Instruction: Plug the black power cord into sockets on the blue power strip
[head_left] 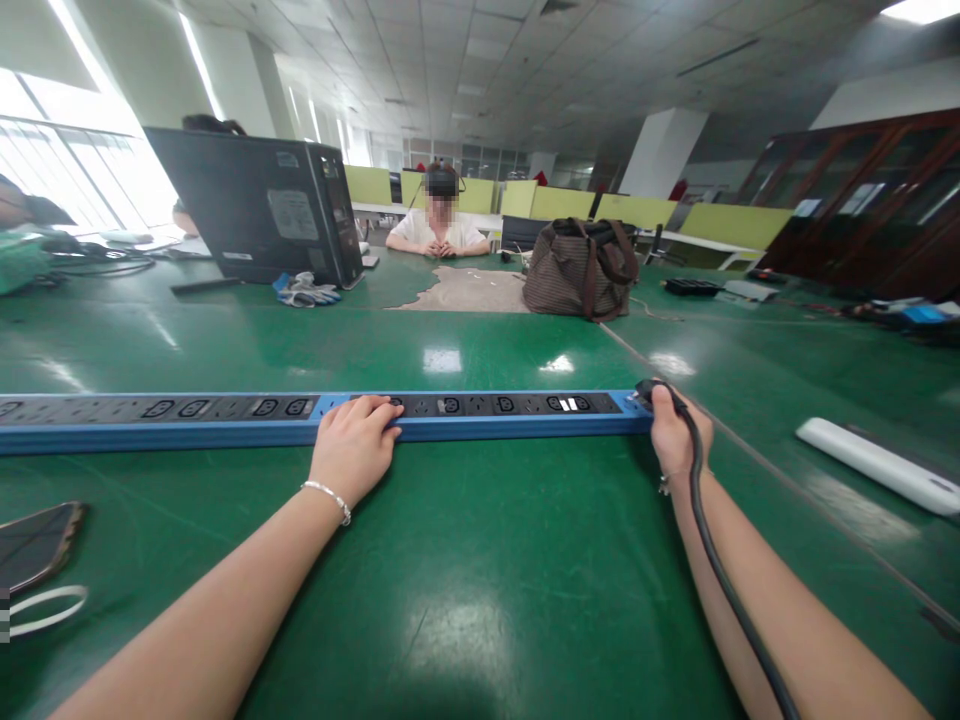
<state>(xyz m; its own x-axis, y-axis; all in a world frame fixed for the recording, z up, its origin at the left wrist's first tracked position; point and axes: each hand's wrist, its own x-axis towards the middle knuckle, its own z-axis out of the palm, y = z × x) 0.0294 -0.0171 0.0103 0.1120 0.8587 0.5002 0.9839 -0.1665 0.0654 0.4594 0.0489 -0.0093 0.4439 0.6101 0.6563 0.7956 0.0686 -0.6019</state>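
A long blue power strip with black sockets lies across the green table, its left end beyond the view. My left hand is closed over the strip near its middle, fingers curled on the socket face and covering part of it. At the strip's right end, my right hand grips a black plug between thumb and fingers. The plug is against or just over the blue end piece; whether it is seated in anything I cannot tell. From it a thick black cable runs down along my right forearm.
A phone and a white loop lie at left; a white bar-shaped object is at right. Farther back are a black computer case, gloves and a brown bag. A person sits across the table.
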